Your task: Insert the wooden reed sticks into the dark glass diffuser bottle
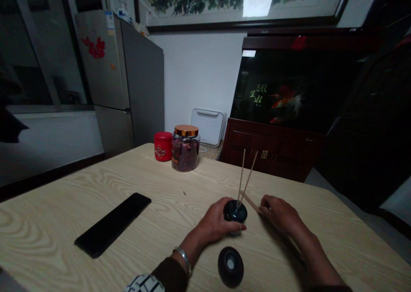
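Note:
My left hand [215, 220] wraps round a small, dark, glossy round pot [235, 211] on the table. Two thin wooden sticks [245, 178] stand in the pot's opening, leaning apart. To the right, my right hand [278, 213] is closed with fingers curled at a few more thin sticks [251, 202], whose far ends reach close to the pot. Part of these sticks is hidden by the hand, and their near part is blurred along the forearm. A dark oval piece with a pale spot [230, 266] lies on the table in front of the pot.
On the wooden table [154, 236] lies a long black tray-like slab [113, 224] at left. A red canister [163, 146] and a copper-lidded jar of dried flowers [185, 149] stand at the far edge. A tiny stick fragment [184, 193] lies mid-table. Beyond are a fridge [141, 82] and a fish tank [285, 90].

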`<act>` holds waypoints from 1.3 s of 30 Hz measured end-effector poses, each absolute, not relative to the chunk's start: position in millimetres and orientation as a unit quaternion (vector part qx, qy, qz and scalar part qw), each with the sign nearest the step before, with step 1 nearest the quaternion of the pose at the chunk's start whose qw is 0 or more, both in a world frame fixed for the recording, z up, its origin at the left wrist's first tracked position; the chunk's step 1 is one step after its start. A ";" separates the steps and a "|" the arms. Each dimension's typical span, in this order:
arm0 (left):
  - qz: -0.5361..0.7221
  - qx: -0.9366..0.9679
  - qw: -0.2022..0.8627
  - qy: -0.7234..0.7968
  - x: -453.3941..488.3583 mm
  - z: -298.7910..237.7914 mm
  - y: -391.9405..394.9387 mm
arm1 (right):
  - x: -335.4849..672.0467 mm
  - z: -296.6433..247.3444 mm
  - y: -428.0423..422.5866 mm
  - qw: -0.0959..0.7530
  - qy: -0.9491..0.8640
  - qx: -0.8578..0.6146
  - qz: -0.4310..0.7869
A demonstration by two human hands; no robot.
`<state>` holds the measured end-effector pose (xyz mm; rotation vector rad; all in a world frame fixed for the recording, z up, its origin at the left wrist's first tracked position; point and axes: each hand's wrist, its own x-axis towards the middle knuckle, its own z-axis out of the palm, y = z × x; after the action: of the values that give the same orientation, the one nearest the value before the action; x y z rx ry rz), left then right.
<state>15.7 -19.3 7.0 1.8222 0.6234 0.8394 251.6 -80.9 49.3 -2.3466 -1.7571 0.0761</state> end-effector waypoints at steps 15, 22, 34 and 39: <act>0.346 0.750 0.503 0.255 15.5 8.8 -19.7 | 267.5 18.4 -75.2 0.093 -0.582 -0.805 0.060; 0.347 0.756 0.491 0.259 15.7 9.1 -19.3 | 269.8 16.4 -75.8 0.111 -0.585 -0.800 0.068; 0.343 0.751 0.504 0.255 15.1 10.5 -19.7 | 269.7 16.8 -75.2 0.106 -0.582 -0.804 0.067; 0.345 0.756 0.496 0.253 14.9 9.2 -19.7 | 268.1 18.1 -75.9 0.114 -0.578 -0.806 0.060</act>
<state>14.9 -19.7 9.2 1.8311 0.6140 0.8353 268.1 -75.9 18.1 -2.3619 -1.6948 0.1757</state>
